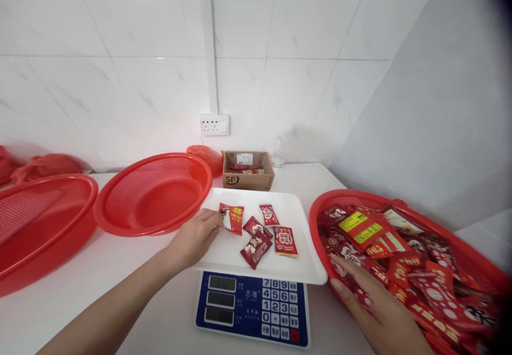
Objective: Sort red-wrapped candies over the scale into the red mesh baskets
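Note:
My left hand [202,232] pinches the edge of a red and yellow snack packet [232,218] over the left part of the white scale tray [224,261]. To its right on the tray lie several more packets: a small red 520 packet [268,214], a red packet with a yellow bottom edge [285,241], and dark red packets [256,248] that overlap. My right hand [370,304] is at the near left side of a red basket [320,197] full of packets. Its thumb and fingers are stretched apart around a dotted red packet [362,295], which they do not visibly grip.
Below the tray is the scale's blue keypad panel [252,309]. Two red baskets, a middle one [154,195] and a left one [44,227], stand on the left. A cardboard box [248,180] with packets, a red bag [206,158] and a clear bottle [278,152] sit near the wall.

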`<act>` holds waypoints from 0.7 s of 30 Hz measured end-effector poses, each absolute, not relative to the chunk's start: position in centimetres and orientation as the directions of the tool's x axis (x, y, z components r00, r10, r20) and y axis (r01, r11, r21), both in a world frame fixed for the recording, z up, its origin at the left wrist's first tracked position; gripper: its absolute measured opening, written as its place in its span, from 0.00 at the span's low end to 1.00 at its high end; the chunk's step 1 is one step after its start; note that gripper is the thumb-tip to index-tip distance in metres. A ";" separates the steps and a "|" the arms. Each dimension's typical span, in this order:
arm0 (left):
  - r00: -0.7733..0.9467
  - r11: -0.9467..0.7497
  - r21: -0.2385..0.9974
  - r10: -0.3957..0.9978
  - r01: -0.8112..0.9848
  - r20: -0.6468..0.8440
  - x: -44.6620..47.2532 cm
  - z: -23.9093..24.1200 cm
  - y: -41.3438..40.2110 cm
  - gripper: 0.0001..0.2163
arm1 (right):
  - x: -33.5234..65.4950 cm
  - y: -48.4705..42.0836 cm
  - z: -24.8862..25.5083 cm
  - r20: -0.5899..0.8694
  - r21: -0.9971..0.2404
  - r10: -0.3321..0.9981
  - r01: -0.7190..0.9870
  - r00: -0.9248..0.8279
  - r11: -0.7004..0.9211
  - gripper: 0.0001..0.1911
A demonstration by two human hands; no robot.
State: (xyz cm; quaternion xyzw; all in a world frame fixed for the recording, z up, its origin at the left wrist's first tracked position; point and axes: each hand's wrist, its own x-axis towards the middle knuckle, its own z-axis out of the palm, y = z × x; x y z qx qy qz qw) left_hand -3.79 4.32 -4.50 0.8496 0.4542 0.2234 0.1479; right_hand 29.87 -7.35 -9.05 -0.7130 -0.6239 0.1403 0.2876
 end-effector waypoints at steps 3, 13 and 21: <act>0.296 -0.375 0.619 0.927 0.690 0.232 -4.9 -3.7 4.8 0.06 | 30.0 -7.4 -9.3 0.173 -0.581 0.968 0.812 0.183 -0.050 0.27; -0.117 -0.229 0.949 0.959 0.218 0.258 -8.8 -1.2 4.7 0.12 | 29.8 -7.2 -9.2 0.211 -0.559 0.965 0.829 0.158 -0.013 0.25; -0.054 -0.137 0.563 0.949 0.815 0.310 -7.7 -1.0 4.2 0.14 | 29.8 -7.3 -9.2 0.201 -0.550 0.969 0.835 0.142 -0.008 0.25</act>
